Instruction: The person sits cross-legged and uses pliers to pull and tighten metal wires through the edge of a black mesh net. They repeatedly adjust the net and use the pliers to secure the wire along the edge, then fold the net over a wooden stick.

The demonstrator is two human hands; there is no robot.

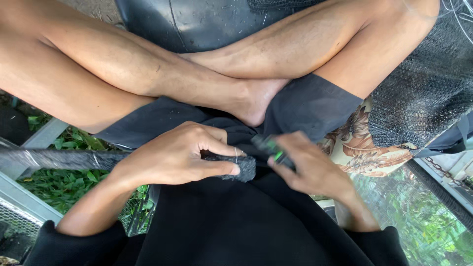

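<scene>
My left hand (180, 155) grips the end of a rolled strip of black mesh netting (241, 167), which runs off to the left under my wrist. A thin pale thread sticks out beside my fingertips. My right hand (313, 170) holds a small dark tool with a green part (273, 150), its tip close to the roll's end. Both hands are above my lap, just below my crossed bare legs (162, 74).
I sit cross-legged in dark shorts on a black cushion (197, 22). More black mesh netting (428, 83) is heaped at the right over a floral cloth (364, 148). Wire fencing, metal bars and green plants (64, 184) lie below on both sides.
</scene>
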